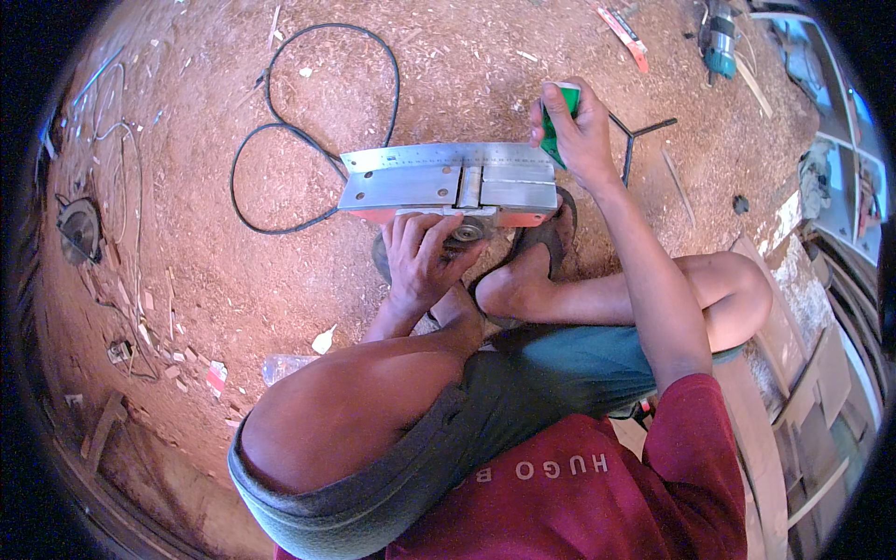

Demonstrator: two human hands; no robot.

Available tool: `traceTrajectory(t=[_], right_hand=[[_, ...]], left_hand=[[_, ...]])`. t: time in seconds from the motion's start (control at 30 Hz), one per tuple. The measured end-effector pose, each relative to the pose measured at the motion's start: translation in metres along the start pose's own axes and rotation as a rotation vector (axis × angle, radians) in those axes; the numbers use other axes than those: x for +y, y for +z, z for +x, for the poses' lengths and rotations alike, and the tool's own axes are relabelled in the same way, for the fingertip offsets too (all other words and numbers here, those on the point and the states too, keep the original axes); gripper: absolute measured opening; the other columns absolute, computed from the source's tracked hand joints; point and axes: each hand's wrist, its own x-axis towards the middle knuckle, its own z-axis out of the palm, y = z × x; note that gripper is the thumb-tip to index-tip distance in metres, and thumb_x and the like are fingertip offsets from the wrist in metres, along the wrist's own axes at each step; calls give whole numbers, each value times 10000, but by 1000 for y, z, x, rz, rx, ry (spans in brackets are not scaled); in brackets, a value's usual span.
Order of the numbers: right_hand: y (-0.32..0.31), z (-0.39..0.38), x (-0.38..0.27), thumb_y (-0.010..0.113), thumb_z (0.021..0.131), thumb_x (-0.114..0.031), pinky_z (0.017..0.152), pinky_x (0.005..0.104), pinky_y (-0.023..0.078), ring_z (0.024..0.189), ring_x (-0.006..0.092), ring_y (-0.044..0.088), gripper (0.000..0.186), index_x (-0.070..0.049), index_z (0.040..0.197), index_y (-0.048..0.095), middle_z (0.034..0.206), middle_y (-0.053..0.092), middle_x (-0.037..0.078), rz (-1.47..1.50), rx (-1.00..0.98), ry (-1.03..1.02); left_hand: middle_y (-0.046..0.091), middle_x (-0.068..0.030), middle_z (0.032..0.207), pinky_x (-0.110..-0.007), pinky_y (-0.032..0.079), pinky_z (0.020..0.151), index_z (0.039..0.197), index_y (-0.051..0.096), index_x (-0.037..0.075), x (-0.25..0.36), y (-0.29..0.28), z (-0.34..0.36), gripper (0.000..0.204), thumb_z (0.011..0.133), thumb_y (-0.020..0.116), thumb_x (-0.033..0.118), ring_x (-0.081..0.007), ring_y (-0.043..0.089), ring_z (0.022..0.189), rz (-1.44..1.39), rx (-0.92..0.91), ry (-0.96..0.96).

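Observation:
An electric hand planer point(401, 189) is tipped so its silver sole and cutter slot face me, just in front of my feet. My left hand point(425, 250) holds its near side, fingers curled over the edge beside a round pulley-like part. Along the far edge of the sole lies the steel, marked blade of a try square point(563, 131). My right hand point(581, 131) is closed around its green handle, past the planer's right end. Part of the planer's body is hidden behind my left hand.
A black cord point(399, 84) loops on the dusty floor left of the planer. A circular saw point(80, 231) lies far left, a teal-and-silver power tool point(720, 47) far right. A black three-armed wrench point(629, 140) is right of my hand. Boards point(812, 401) lie at lower right.

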Motion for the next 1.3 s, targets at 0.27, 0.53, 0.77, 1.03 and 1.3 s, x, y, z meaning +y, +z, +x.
traceTrajectory(t=[0.27, 0.53, 0.77, 1.03, 1.3], right_hand=[[0, 3, 1, 590, 1085, -315, 530, 287, 511, 569, 107, 599, 320, -26, 988, 493, 714, 631, 43, -3, -16, -31], [-2, 2, 1, 585, 1085, -315, 554, 295, 540, 617, 117, 609, 286, -47, 1014, 514, 772, 628, 62, 18, -19, 19], [-3, 3, 4, 615, 1070, -336, 527, 286, 526, 575, 104, 616, 341, -16, 1006, 518, 723, 647, 41, 0, -8, -32], [-4, 3, 4, 604, 1073, -350, 537, 290, 534, 591, 106, 616, 336, -36, 993, 515, 742, 640, 46, -5, -21, -34], [-5, 2, 1, 588, 1084, -319, 573, 304, 547, 624, 119, 601, 296, -43, 1015, 507, 775, 616, 66, -24, -46, -27]], left_hand=[[655, 3, 1045, -419, 410, 819, 1183, 715, 152, 0, 1, -2, 527, 724, 914, 319, -225, 604, 951, 14, -15, 9], [657, 11, 1085, -431, 414, 850, 1192, 741, 162, 4, -3, 0, 485, 749, 888, 296, -228, 601, 990, 34, -57, 11], [655, 1, 1106, -433, 419, 855, 1193, 744, 162, 4, -3, -1, 468, 761, 877, 285, -237, 605, 1004, 31, -61, 18], [659, 0, 1115, -430, 425, 853, 1204, 744, 167, 3, -2, -1, 475, 758, 869, 276, -240, 606, 1007, 22, -73, 12], [656, 6, 1102, -429, 428, 850, 1211, 739, 175, 2, -3, -1, 501, 738, 880, 265, -236, 606, 1003, 22, -66, 22]])
